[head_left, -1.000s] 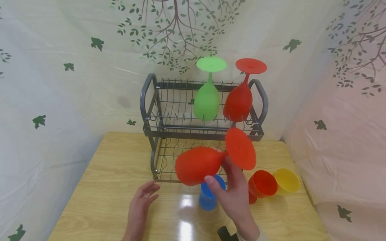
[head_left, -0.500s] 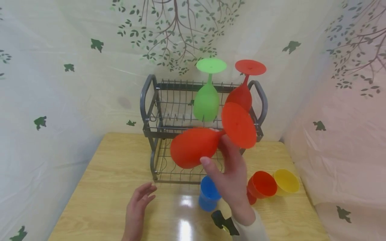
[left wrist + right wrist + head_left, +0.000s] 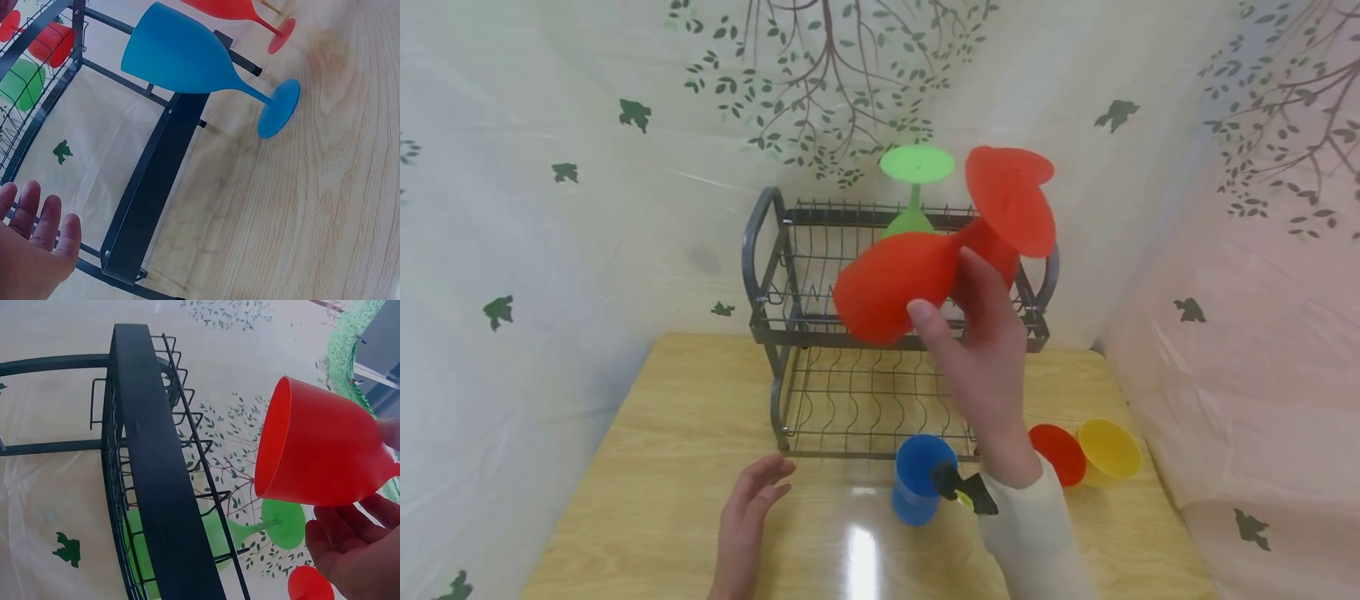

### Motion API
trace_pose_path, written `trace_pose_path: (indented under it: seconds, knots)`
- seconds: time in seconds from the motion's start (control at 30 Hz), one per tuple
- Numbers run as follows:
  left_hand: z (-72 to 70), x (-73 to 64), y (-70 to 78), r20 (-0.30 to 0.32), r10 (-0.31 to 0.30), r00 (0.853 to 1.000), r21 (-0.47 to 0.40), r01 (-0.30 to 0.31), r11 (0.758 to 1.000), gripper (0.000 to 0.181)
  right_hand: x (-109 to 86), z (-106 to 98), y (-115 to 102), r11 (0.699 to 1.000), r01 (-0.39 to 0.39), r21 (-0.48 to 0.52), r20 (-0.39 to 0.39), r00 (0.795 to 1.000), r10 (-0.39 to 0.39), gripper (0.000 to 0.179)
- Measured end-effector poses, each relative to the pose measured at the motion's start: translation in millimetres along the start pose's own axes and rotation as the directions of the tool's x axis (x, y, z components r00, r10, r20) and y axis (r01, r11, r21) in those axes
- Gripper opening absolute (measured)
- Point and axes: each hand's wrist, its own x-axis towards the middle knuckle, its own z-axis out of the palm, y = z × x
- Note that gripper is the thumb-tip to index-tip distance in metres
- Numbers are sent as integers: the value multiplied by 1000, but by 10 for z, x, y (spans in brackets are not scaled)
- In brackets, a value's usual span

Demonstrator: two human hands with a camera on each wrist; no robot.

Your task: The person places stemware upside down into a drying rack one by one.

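The right hand [image 3: 988, 354] is pinching a tilted red goblet [image 3: 891, 287] before the upper tier of the rack [image 3: 805, 336]. The left hand [image 3: 751, 500] is showing loosely spread fingers, left of a blue goblet [image 3: 916, 483] standing on the desk [image 3: 662, 467].

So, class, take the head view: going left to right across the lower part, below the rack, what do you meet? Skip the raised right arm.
Left hand → blue goblet → red goblet on the table, partly hidden by the arm → yellow cup.
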Motion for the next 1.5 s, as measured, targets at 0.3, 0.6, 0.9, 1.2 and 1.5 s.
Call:
trace_pose_path:
  seconds: [0.3, 0.6, 0.9, 1.2, 1.5]
  knots:
    - [22, -12, -19, 17, 14, 1000, -4, -14, 1000, 31, 261, 128, 7, 1000, -2, -10, 11, 1000, 2, 58]
    - [33, -31, -41, 20, -9, 1000, 15, 9, 1000, 31, 463, 302, 80, 999, -47, 14, 80, 996, 46, 60]
    - [37, -46, -18, 0, -53, 999, 47, 53, 998, 30, 640, 470, 136, 992, -116, -45, 158, 980, 122, 62]
    - [22, -62, -9, 7, -73, 997, 65, 72, 995, 33, 748, 636, 211, 967, -174, -187, 234, 948, 216, 61]
    - [16, -77, -3, 6, -100, 995, 84, 99, 992, 36, 778, 725, 333, 934, -212, -286, 271, 917, 291, 68]
